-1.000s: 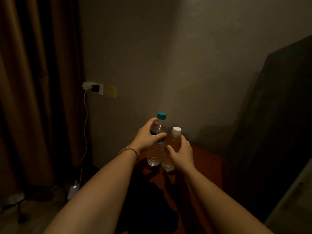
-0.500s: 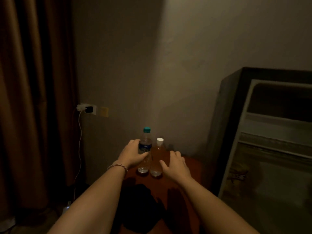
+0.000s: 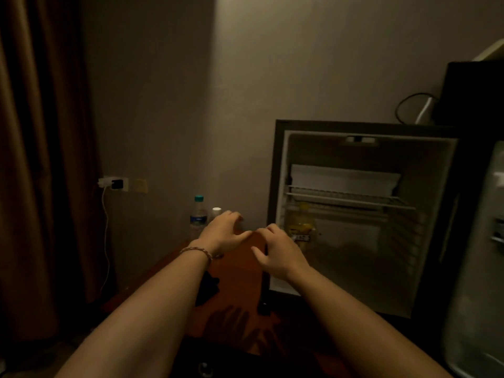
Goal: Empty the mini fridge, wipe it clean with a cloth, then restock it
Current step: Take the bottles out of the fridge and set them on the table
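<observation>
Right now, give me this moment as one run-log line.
phase: emptying | left hand: open, empty | right hand: open, empty | two bottles: on red table | mini fridge: open, yellow packet inside

Left hand (image 3: pixel 222 236): letting go of teal-capped bottle (image 3: pixel 198 218).
Right hand (image 3: pixel 278 251): leaving white-capped bottle (image 3: pixel 216 214), drifting toward fridge (image 3: pixel 354 214).

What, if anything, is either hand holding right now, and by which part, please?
Nothing: the left hand and right hand are both open and empty, above the table.

The mini fridge (image 3: pixel 362 214) is seen open, a yellow packet (image 3: pixel 300 227) left under its wire shelf (image 3: pixel 346 199); two capped bottles (image 3: pixel 198 218) are parked upright beside it.
</observation>
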